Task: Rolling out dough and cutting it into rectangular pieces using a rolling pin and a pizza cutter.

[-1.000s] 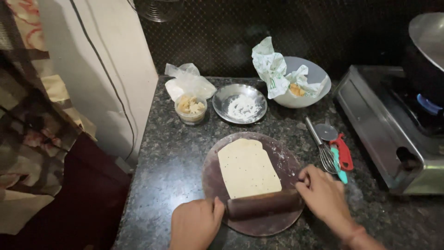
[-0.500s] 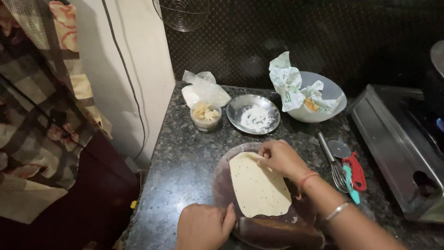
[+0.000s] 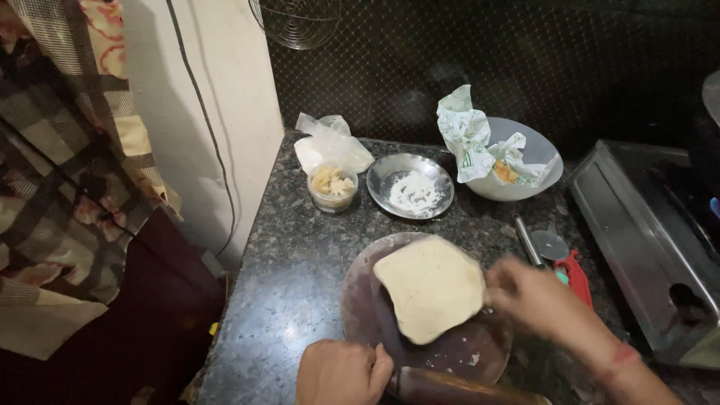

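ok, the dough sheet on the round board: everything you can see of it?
The dough sheet is pale cream, thin and roughly square with rounded corners, faintly speckled. It lies tilted across the round dark board, its near corner casting a shadow, so that part looks lifted. The right hand, blurred, is at its right edge. The left hand grips the rolling pin below, apart from the sheet.

- Left hand: bare, no ring or band showing.
- Right hand: bare and blurred; a thin red thread circles its wrist.
- No sleeves visible.
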